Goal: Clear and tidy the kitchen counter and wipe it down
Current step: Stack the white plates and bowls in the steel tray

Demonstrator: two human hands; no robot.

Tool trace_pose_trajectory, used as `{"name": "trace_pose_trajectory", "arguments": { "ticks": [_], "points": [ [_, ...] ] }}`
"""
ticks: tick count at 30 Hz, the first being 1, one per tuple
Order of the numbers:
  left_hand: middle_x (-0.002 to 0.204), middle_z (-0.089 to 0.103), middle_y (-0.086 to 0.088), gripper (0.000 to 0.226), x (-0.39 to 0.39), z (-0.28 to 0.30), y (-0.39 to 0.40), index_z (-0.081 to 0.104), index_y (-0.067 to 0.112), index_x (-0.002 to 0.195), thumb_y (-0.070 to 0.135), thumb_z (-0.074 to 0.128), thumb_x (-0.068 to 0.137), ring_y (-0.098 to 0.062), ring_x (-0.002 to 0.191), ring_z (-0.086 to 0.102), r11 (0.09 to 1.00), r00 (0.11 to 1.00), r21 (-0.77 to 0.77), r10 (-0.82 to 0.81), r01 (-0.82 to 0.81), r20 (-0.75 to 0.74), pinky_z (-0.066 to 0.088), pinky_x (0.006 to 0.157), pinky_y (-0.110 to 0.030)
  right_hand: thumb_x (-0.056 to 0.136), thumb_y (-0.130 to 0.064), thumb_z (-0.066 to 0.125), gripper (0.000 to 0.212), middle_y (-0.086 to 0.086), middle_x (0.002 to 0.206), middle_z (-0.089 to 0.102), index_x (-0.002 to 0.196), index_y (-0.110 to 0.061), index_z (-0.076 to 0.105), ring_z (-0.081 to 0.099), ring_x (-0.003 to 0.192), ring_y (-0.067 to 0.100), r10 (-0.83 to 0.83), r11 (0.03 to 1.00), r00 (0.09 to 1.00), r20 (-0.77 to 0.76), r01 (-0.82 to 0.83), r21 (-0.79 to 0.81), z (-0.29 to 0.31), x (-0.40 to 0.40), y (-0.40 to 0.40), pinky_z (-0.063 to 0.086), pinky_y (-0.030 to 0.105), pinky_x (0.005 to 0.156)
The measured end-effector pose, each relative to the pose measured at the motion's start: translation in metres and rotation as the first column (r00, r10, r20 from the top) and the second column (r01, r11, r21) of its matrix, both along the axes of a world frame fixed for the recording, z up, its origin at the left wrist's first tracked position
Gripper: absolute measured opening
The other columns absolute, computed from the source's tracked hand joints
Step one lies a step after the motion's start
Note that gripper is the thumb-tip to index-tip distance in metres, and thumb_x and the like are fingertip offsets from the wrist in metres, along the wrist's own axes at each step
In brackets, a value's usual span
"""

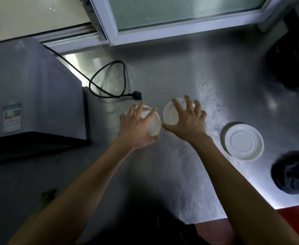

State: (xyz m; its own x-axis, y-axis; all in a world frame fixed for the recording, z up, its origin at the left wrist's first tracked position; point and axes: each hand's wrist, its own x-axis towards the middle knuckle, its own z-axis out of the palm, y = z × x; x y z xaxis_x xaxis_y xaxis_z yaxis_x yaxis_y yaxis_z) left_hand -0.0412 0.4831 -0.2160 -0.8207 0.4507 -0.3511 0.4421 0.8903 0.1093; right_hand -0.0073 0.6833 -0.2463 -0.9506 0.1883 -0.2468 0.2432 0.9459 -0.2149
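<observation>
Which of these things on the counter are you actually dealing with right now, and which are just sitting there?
In hand:
- left hand on the left white dish
- right hand on the middle white dish
- third white dish, likely next
- steel counter

Lying about:
- black power cord
- grey appliance
- dark cloth

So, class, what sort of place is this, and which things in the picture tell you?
Probably a working kitchen: a stainless steel counter, small white dishes on it, and a grey appliance with its black cord unplugged.

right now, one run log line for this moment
step: clearing bowls | left hand: on left bowl | right hand: on middle bowl | third bowl: untouched on counter
</observation>
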Motion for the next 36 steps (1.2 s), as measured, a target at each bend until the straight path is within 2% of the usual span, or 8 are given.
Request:
{"name": "trace_pose_trajectory", "arguments": {
  "ticks": [10, 17, 21, 27, 36],
  "points": [
    [0.162, -0.004, -0.002, 0.106, 0.065, 0.013, -0.081, 0.003, 0.046, 0.153, 0.077, 0.062, 0.07, -0.033, 0.149, -0.003, 0.986, 0.985, -0.013, 0.165, -0.165, 0.054, 0.017, 0.113, -0.064, 0.067, -0.081, 0.061, 0.102, 0.004, 0.163, 0.006, 0.151, -0.045, 0.015, 0.01, 0.145, 0.04, 0.108, 0.994, 0.994, -0.007, -0.108, -0.033, 0.021, 0.051, -0.072, 0.026, 0.062, 0.108],
    [0.162, -0.002, -0.002, 0.106, 0.111, 0.016, -0.164, 0.008, 0.045, 0.153, 0.073, 0.065, 0.068, -0.032, 0.149, -0.003, 0.958, 0.958, 0.039, 0.282, -0.284, 0.046, 0.02, 0.114, -0.061, 0.069, -0.081, 0.061, 0.101, 0.003, 0.163, 0.003, 0.151, -0.045, 0.014, 0.007, 0.146, 0.04, 0.22, 0.975, 0.976, 0.002, -0.219, -0.04, 0.031, 0.075, -0.146, 0.023, 0.062, 0.111],
    [0.163, -0.004, 0.0, 0.107, 0.145, 0.02, -0.218, 0.007, 0.046, 0.153, 0.073, 0.065, 0.067, -0.031, 0.149, -0.002, 0.938, 0.937, 0.028, 0.343, -0.346, 0.06, 0.018, 0.113, -0.063, 0.068, -0.082, 0.06, 0.102, 0.002, 0.164, 0.005, 0.152, -0.046, 0.014, 0.008, 0.147, 0.04, 0.277, 0.96, 0.961, 0.001, -0.277, -0.035, 0.038, 0.095, -0.199, 0.024, 0.062, 0.111],
    [0.161, 0.002, 0.0, 0.105, 0.209, 0.025, -0.311, 0.007, 0.046, 0.151, 0.074, 0.063, 0.066, -0.032, 0.147, 0.003, 0.896, 0.897, 0.066, 0.442, -0.439, -0.029, 0.023, 0.109, -0.063, 0.069, -0.082, 0.059, 0.101, 0.002, 0.164, 0.004, 0.151, -0.047, 0.012, 0.007, 0.147, 0.04, 0.397, 0.918, 0.918, -0.008, -0.397, -0.009, 0.049, 0.134, -0.293, 0.024, 0.064, 0.111],
    [0.162, -0.002, -0.003, 0.104, 0.297, 0.038, -0.455, 0.006, 0.044, 0.152, 0.076, 0.06, 0.069, -0.034, 0.148, -0.001, 0.8, 0.8, 0.085, 0.599, -0.594, -0.048, 0.017, 0.111, -0.062, 0.068, -0.082, 0.059, 0.101, 0.003, 0.162, 0.007, 0.151, -0.045, 0.017, 0.01, 0.144, 0.039, 0.566, 0.824, 0.822, -0.059, -0.566, 0.019, 0.066, 0.192, -0.447, 0.026, 0.061, 0.11]
  ]
}}
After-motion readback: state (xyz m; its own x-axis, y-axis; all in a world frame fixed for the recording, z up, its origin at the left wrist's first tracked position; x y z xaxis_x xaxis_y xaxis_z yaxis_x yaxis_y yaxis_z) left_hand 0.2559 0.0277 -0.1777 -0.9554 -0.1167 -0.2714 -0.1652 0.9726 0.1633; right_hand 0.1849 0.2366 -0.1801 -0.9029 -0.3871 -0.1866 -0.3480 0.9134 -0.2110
